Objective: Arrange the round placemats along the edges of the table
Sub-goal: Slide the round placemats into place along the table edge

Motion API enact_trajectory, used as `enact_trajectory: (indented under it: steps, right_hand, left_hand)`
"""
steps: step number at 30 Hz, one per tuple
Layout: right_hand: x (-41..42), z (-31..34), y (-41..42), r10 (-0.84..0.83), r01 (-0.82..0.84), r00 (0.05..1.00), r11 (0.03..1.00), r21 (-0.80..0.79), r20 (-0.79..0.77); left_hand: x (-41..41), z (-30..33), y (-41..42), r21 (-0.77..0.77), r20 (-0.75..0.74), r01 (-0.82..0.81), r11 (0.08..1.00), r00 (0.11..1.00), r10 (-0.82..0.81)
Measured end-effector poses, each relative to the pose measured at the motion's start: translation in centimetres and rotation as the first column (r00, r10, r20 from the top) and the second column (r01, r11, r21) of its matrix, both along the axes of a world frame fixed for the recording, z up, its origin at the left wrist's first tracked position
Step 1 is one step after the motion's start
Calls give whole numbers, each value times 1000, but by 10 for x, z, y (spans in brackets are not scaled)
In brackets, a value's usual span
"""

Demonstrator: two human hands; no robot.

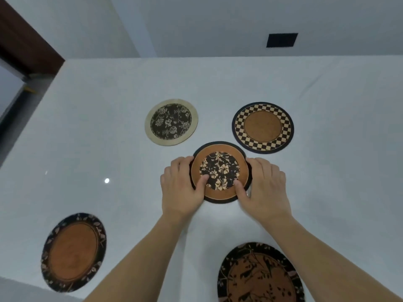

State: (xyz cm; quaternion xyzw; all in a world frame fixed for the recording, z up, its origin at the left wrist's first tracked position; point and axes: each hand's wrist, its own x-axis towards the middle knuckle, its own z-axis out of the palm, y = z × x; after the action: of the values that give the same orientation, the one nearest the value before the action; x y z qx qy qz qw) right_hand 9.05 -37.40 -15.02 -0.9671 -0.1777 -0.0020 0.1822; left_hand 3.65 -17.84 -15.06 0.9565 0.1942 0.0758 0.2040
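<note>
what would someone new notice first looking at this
Both hands, left and right, grip a small stack of mats at the middle of the white table; the top mat is brown with a dark flowered centre. Past it lie a checkered mat on the right and a pale-rimmed floral mat on the left. Two darker mats sit near the front edge, one far left, one lower right.

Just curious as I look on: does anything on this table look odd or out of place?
Nothing is damaged or spilled. The mat with the flowered centre, held by the left hand and right hand, lies slightly askew on a dark mat beneath it.
</note>
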Motion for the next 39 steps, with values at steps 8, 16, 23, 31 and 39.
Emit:
enact_trajectory:
  steps: [8,16,23,31,39]
  right_hand:
    - [2,2,-1,62,-61,998,997,55,-23]
    - [0,5,-2,139,-139,990,990,-22,-17]
    - [-8,9,3,150,-149,989,985,-86,14]
    - [-24,50,115,101,-112,991,986,125,89]
    - [-35,67,360,386,-379,923,910,170,-9]
  left_hand:
    - [-2,4,-3,-60,16,-1,998,1000,2]
    - [-2,0,-4,68,-28,110,992,994,-109]
    - [-4,9,-3,-1,-14,152,988,988,-152]
    - [-26,59,90,-157,159,117,981,983,-92]
    - [-62,77,322,-47,165,-228,972,958,233]
